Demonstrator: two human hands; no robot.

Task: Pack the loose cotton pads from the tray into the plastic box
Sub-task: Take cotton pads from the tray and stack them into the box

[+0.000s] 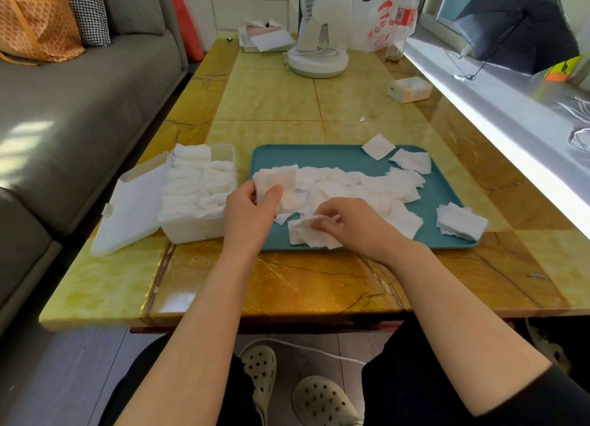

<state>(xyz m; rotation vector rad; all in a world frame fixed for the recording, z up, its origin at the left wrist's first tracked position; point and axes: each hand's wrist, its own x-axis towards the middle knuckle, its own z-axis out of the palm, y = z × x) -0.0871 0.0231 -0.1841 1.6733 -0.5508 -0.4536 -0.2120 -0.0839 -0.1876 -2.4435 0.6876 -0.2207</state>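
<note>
A teal tray lies on the table with several loose white cotton pads heaped across its middle. My left hand holds a small stack of pads upright over the tray's left edge, thumb in front. My right hand pinches a single pad lying at the tray's front. The white plastic box stands just left of the tray, its lid hinged open to the left, filled with rows of pads. A few pads hang over the tray's right rim.
A white desk fan, a plastic bag, a bottle and a small carton stand at the table's far end. A grey sofa runs along the left. A window sill borders the right.
</note>
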